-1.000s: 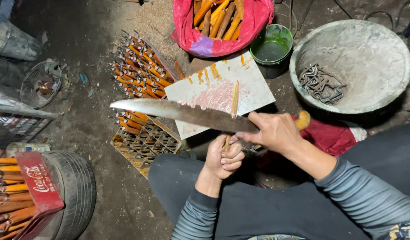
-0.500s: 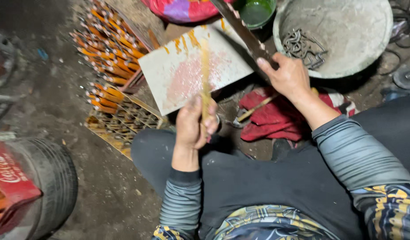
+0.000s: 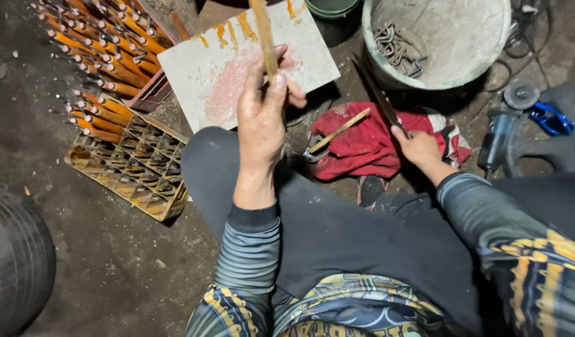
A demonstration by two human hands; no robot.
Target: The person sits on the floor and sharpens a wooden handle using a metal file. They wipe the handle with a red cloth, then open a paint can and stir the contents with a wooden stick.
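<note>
My left hand point(image 3: 262, 122) is raised above my left knee, gripping a thin wooden stick point(image 3: 263, 39) that points away from me over a stained white board point(image 3: 219, 81). My right hand point(image 3: 418, 148) rests low by a red cloth point(image 3: 368, 143) and holds the handle of a long knife point(image 3: 378, 93), whose blade lies pointing toward the grey basin point(image 3: 462, 59). Another wooden-handled tool point(image 3: 337, 134) lies on the red cloth.
An orange crate point(image 3: 134, 181) and racks of orange-handled tools point(image 3: 106, 56) sit at left. A grey basin holds metal hooks point(image 3: 396, 50). A green cup point(image 3: 334, 9) is at top. A grinder point(image 3: 496, 134) and cables lie at right; a tyre point(image 3: 13, 262) at lower left.
My right hand has brought the knife down from the raised position to the ground by the red cloth. My left hand has lifted the stick higher. The camera has tilted toward my lap.
</note>
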